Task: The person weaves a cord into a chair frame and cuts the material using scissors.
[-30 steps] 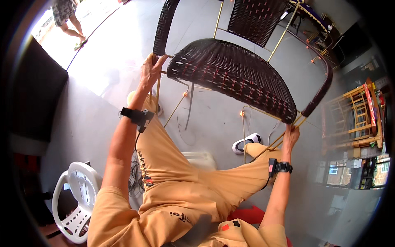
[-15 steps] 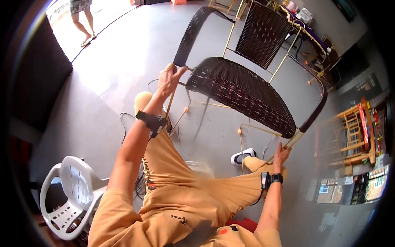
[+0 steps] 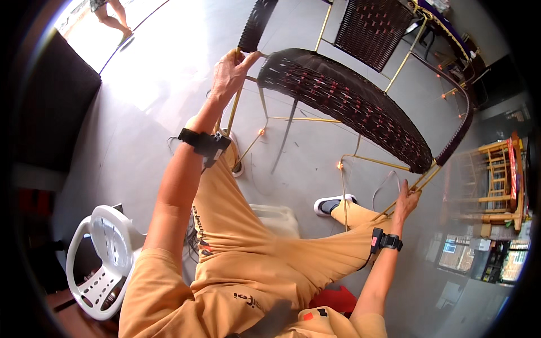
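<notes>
A woven armchair (image 3: 344,101) with a dark brown seat, back and arms on a gold metal frame is tilted in front of me. My left hand (image 3: 230,73) is closed around the frame's front left corner, just below the wrapped armrest. At the front right corner, my right hand (image 3: 408,201) grips the gold tubing beneath the other armrest. Between the two hands spans the front edge of the woven seat. The chair's top runs out of the picture. Whether its far feet touch the floor I cannot tell.
A white plastic chair (image 3: 96,290) stands at my lower left. Wooden chair frames (image 3: 501,183) are stacked on the right. A person's legs (image 3: 115,19) show in the bright doorway. Cables lie by my legs, and a pale stool (image 3: 276,219) is between them.
The armchair has shifted up and to the right in the picture, with both hands still holding it. My left hand went up, my right hand rightward.
</notes>
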{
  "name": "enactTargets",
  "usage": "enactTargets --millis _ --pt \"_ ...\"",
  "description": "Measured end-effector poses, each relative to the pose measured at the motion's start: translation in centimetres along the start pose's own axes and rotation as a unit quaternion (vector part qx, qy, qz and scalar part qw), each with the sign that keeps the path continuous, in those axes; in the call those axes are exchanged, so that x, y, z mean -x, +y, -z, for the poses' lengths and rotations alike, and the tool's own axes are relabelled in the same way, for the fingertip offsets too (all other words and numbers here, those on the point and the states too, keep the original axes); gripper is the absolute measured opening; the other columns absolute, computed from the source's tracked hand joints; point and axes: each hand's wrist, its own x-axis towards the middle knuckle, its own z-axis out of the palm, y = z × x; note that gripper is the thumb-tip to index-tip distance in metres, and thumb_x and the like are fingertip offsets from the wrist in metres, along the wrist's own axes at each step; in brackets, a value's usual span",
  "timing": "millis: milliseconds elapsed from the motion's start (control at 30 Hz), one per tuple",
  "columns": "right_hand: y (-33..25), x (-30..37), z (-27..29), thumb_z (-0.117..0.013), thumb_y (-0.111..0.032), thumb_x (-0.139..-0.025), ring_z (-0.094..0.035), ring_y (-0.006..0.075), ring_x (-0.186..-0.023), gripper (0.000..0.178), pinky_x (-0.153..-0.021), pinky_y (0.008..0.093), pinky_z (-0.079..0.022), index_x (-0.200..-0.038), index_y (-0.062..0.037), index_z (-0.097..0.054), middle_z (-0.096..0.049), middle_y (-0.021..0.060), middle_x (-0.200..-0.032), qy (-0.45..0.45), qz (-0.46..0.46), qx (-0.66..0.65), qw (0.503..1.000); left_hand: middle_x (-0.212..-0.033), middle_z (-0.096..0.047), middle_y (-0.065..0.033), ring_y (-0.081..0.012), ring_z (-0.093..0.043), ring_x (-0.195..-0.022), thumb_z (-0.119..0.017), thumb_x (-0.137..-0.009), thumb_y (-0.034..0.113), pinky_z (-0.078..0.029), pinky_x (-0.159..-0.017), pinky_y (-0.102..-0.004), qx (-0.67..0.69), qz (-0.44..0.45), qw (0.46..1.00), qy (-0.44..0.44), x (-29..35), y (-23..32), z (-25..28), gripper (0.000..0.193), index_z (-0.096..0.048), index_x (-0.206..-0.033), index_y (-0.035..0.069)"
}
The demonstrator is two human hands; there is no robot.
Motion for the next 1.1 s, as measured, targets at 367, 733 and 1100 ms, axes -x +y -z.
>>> enactTargets --millis 367,733,1100 --pt "-15.3 4.6 2.5 -0.065 -0.008 -0.076 -0.052 0.0224 -0.087 0.033 -0.068 0.034 -0.046 -0.107 0.0005 -0.054 -0.054 0.0107 -0.096 0.074 0.289 -0.042 0.953 -0.054 -0.049 -0.0015 -0.008 -0.047 -0.053 -0.065 -0.073 0.053 -0.042 -0.05 -0.0225 0.017 -0.06 0.998 0.023 0.5 -1.8 -0.7 0.052 -0.058 -0.069 0.002" --pt "-26.3 9.4 -8.7 -0.063 -0.003 -0.067 -0.051 0.0175 -0.078 0.032 -0.064 0.0261 -0.049 -0.099 -0.0074 -0.065 -0.056 0.0029 -0.114 -0.107 0.692 0.026 0.713 -0.051 -0.044 -0.0074 -0.0157 -0.042 -0.05 -0.065 -0.075 0.051 -0.036 -0.047 -0.0343 0.008 -0.018 0.999 0.041 -0.2 -0.9 -1.2 0.052 -0.054 -0.068 0.001" --pt "-30.7 13.0 -12.0 -0.062 -0.004 -0.07 -0.054 0.0215 -0.084 0.009 -0.078 0.0363 -0.04 -0.079 -0.0046 -0.06 -0.056 0.0054 -0.079 -0.123 0.602 -0.174 0.769 -0.055 -0.049 -0.0101 -0.0176 -0.046 -0.053 -0.064 -0.075 0.052 -0.038 -0.049 -0.0356 0.026 -0.008 0.998 0.05 0.5 -0.7 -0.8 0.053 -0.054 -0.071 0.001"
